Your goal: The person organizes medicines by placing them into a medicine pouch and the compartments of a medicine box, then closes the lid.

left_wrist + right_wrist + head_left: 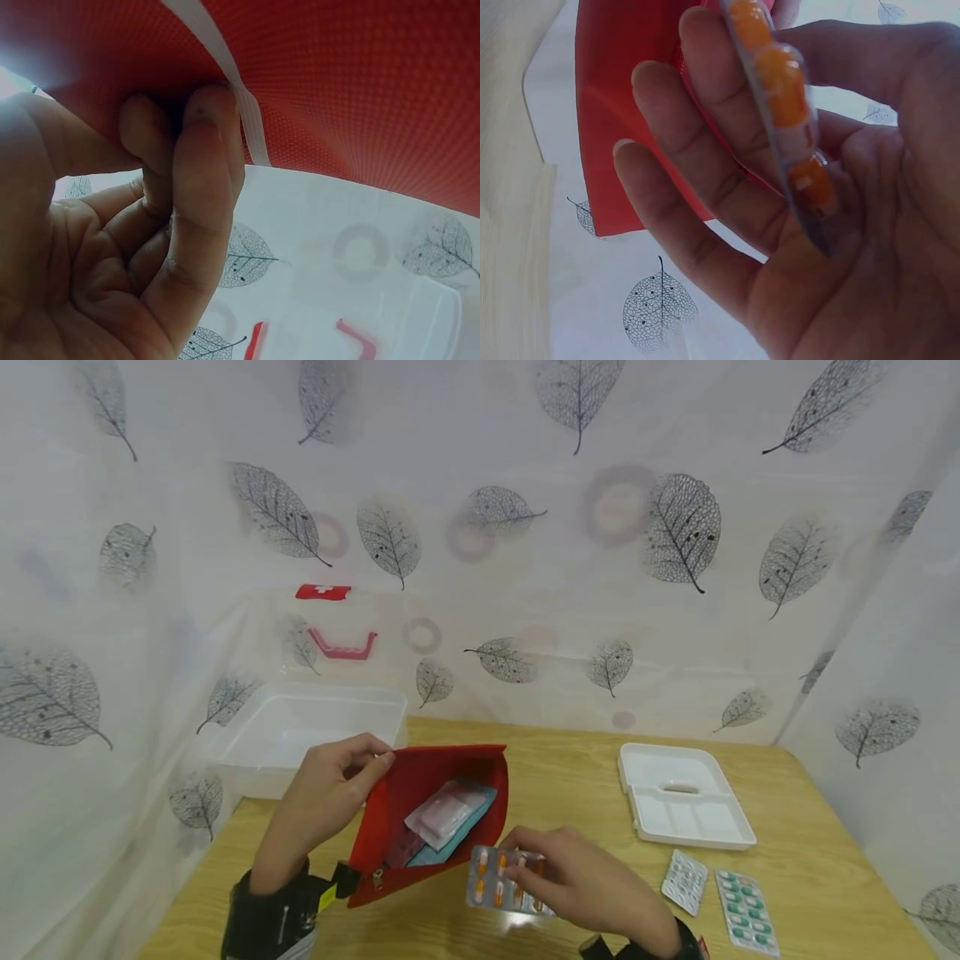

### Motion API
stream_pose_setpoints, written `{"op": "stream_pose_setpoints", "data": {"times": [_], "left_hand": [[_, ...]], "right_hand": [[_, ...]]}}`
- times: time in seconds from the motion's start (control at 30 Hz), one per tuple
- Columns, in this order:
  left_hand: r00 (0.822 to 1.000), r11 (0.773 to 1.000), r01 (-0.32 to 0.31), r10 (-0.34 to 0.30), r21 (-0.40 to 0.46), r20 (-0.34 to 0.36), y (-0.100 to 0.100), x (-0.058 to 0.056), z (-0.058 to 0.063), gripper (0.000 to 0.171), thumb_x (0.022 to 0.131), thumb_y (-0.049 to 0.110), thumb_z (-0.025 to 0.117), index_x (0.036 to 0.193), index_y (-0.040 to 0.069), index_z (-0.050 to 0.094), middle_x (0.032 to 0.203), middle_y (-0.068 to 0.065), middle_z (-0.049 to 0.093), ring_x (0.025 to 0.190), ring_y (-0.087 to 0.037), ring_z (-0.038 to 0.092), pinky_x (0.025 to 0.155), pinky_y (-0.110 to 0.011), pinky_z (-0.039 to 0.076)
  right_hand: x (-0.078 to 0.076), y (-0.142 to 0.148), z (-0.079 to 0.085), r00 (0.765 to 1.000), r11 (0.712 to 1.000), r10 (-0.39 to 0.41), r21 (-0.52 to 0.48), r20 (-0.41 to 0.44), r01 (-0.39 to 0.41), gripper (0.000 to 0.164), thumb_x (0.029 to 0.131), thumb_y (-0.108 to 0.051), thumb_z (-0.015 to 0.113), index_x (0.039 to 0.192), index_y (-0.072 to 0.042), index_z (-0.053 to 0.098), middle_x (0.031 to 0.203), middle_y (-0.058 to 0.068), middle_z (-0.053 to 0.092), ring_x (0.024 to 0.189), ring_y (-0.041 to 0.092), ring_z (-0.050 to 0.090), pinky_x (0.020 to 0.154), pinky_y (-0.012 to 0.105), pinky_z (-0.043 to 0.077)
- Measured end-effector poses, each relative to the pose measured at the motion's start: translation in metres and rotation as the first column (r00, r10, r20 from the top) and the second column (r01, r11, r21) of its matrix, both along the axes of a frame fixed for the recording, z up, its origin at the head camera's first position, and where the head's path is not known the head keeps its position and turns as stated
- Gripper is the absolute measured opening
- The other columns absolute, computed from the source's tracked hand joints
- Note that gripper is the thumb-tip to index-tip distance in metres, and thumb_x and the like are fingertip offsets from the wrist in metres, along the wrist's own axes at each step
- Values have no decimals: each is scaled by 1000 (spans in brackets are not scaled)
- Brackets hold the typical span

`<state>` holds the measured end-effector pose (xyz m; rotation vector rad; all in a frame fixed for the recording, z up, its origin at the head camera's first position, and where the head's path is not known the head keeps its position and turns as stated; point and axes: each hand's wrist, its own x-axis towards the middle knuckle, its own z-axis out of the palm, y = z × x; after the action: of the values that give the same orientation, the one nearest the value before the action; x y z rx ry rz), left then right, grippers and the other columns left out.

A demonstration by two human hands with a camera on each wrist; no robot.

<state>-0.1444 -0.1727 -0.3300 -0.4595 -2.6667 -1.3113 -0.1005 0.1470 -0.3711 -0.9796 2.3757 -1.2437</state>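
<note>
My left hand (326, 793) pinches the upper left edge of an open red zip pouch (450, 762) between thumb and fingers. In the left wrist view the red woven fabric (360, 82) with a pale strip lies at the fingertips. Inside the pouch are a clear-wrapped white packet (442, 814) and light blue packets (477, 817) under it. My right hand (588, 881) holds a blister pack (489, 881) of orange and white capsules, just below the pouch's right lower edge. In the right wrist view the pack (784, 90) is seen edge-on between thumb and fingers, the other fingers spread.
A white translucent box (300, 718) stands back left, with a red handle (343, 650) and a white-cross label (322, 592) above it. On the right lie a white compartment tray (678, 756), a silver blister pack (685, 882) and one with green and white capsules (747, 912). A leaf-print curtain (555, 593) surrounds the wooden table.
</note>
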Motion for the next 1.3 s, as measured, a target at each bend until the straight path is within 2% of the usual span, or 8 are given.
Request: {"op": "stream_pose_setpoints", "data": {"times": [0.23, 0.37, 0.5, 0.73, 0.9, 1.03, 1.13, 1.3], "left_hand": [[1000, 1000, 24, -24, 3, 17, 0, 1, 2, 13, 101, 21, 63, 102, 15, 75, 83, 1, 74, 71, -11, 65, 69, -29, 52], [998, 998, 58, -59, 10, 18, 4, 1, 0, 12, 101, 19, 63, 102, 15, 74, 80, 1, 73, 69, -11, 65, 67, -29, 52], [994, 994, 106, -106, 21, 13, 9, 2, -1, 12, 101, 19, 63, 101, 15, 74, 80, 1, 73, 68, -10, 66, 67, -28, 54], [985, 985, 169, -170, 29, 19, 18, 8, 1, 10, 101, 20, 63, 101, 20, 74, 81, 4, 74, 66, -9, 67, 66, -28, 55], [979, 979, 201, -201, 14, 14, 25, 12, 1, 10, 101, 20, 63, 100, 21, 73, 80, 4, 73, 62, -9, 62, 62, -28, 53], [975, 975, 220, -220, 22, 15, 30, 14, 0, 10, 101, 19, 63, 100, 17, 73, 80, 5, 73, 61, -8, 62, 60, -28, 54], [971, 971, 239, -240, 26, 25, 33, 14, 1, 11, 101, 19, 63, 101, 17, 73, 84, 5, 74, 63, -8, 64, 61, -29, 55], [966, 966, 257, -257, 17, 24, 38, 13, 0, 12, 102, 22, 62, 101, 19, 73, 85, 7, 73, 63, -8, 63, 61, -29, 55]], "right_hand": [[1, -2, 3, 998, 999, -37, -2, -53, 37, 16, 105, -34, 57, 115, -25, 66, 87, -15, 68, 67, -3, 58, 58, 22, 51], [8, -5, 6, 977, 992, -122, 17, -176, 127, 12, 103, -34, 60, 112, -30, 65, 86, -19, 64, 72, -3, 57, 61, 21, 50], [17, -9, 10, 904, 978, -194, 3, -380, 211, 10, 97, -30, 70, 106, -33, 68, 90, -23, 61, 83, -4, 55, 70, 20, 50], [26, -17, 17, 714, 948, -284, -75, -641, 309, 22, 81, -19, 85, 96, -32, 76, 95, -27, 67, 91, -1, 52, 77, 22, 41], [26, -24, 16, 668, 952, -273, -93, -692, 292, 24, 78, -19, 86, 97, -33, 79, 96, -27, 69, 93, 0, 51, 76, 25, 25], [24, -29, 12, 621, 961, -256, -125, -741, 248, 22, 79, -20, 85, 98, -32, 80, 93, -23, 70, 94, 3, 52, 78, 27, 26], [22, -33, 9, 620, 966, -249, -141, -744, 218, 22, 80, -18, 84, 99, -29, 81, 95, -20, 70, 96, 5, 54, 82, 28, 35], [21, -40, 3, 734, 964, -244, -78, -634, 254, 22, 82, -13, 84, 99, -26, 81, 101, -19, 70, 101, 4, 53, 88, 28, 51]]}}
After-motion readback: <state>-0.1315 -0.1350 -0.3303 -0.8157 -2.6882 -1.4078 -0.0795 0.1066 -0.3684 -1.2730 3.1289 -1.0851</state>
